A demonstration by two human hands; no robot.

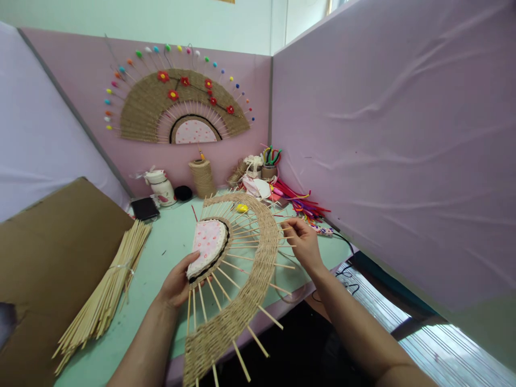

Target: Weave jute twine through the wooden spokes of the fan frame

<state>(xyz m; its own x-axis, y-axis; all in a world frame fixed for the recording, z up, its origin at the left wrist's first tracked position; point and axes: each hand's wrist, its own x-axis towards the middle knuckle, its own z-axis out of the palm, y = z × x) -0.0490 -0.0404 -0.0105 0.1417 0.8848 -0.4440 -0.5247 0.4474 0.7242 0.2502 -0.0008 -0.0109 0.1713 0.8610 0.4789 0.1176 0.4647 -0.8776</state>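
Observation:
My left hand (pixel 180 279) holds a half-round woven fan (pixel 268 247) by its inner part, thumb on top of a pink dotted cloth half-circle (pixel 208 239) edged with white lace and black braid. Thin wooden sticks (pixel 230 284) spread out from this centre through a wide band of woven twine, and their bare tips stick out past it. At the band's outer right edge, my right hand (pixel 302 242) pinches thumb and fingers together on twine among the stick tips. The exact grip is partly hidden by the fingers. Loose twine (pixel 282 300) loops down below that hand.
A bundle of sticks (pixel 105 290) lies left beside cardboard (pixel 52 269). Behind stand a white bottle (pixel 161 187), twine spool (pixel 202 178) and pot of scissors (pixel 270 170). Colourful pipe cleaners (pixel 298 199) lie back right. A finished fan (pixel 141 110) hangs on the pink partition.

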